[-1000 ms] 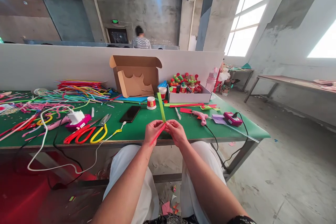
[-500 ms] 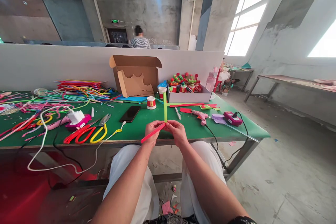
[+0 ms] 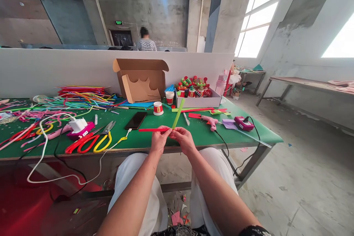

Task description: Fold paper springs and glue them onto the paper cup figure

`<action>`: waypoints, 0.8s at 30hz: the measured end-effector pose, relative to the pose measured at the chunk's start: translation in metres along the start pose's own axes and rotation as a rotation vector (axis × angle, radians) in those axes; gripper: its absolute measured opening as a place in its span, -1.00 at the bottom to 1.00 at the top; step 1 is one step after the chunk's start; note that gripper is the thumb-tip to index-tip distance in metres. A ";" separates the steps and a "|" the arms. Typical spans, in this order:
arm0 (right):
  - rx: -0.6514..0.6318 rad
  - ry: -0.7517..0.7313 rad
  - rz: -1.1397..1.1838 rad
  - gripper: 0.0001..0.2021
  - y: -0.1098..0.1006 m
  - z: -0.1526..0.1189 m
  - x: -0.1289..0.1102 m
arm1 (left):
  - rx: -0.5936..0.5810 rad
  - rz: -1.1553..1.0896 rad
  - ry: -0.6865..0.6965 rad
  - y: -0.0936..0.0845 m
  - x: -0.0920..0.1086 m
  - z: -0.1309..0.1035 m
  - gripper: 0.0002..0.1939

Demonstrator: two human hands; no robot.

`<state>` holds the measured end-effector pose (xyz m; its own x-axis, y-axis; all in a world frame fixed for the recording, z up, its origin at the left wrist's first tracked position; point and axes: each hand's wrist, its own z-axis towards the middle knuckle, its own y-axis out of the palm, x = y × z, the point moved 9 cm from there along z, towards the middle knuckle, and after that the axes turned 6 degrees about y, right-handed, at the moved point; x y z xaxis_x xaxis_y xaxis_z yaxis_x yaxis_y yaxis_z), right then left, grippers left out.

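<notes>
Since the earlier frame, the red strip has swung up from a slant across the left wrist to nearly level, pointing left; the green strip, upright then, now leans right.

Grip: left hand pinched on the inner end of the red strip, right hand pinched at the foot of the green one. Fingertips of both hands meet at the join, over the front edge of the surface. Whether the ends are glued there: cannot tell, fingers cover it.

Around: paper cup and phone beyond the left hand, pink glue gun lying to the right, white box of coiled red-and-green pieces behind.

Step in hand, my reading: squaring the two strips into a corner at their ends. Next move, as I judge it, calls for one hand to pin that corner firmly while the other lays a strip flat across it, edges aligned, without creasing askew
</notes>
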<state>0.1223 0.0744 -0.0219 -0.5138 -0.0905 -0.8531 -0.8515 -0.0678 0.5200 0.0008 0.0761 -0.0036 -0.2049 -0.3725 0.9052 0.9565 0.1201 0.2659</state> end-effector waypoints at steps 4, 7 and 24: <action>-0.008 0.019 0.008 -0.68 0.001 0.000 0.001 | 0.015 0.048 0.029 -0.003 0.002 0.001 -0.79; -0.003 0.021 0.037 -0.66 -0.001 0.001 0.001 | 0.000 0.075 0.032 -0.002 0.001 0.001 -0.81; 0.016 0.003 0.044 -0.68 -0.002 0.004 0.003 | -0.006 0.016 -0.020 -0.002 -0.004 0.001 -0.77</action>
<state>0.1217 0.0778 -0.0258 -0.5504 -0.0959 -0.8293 -0.8297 -0.0479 0.5562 -0.0001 0.0784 -0.0077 -0.1937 -0.3518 0.9158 0.9610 0.1199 0.2493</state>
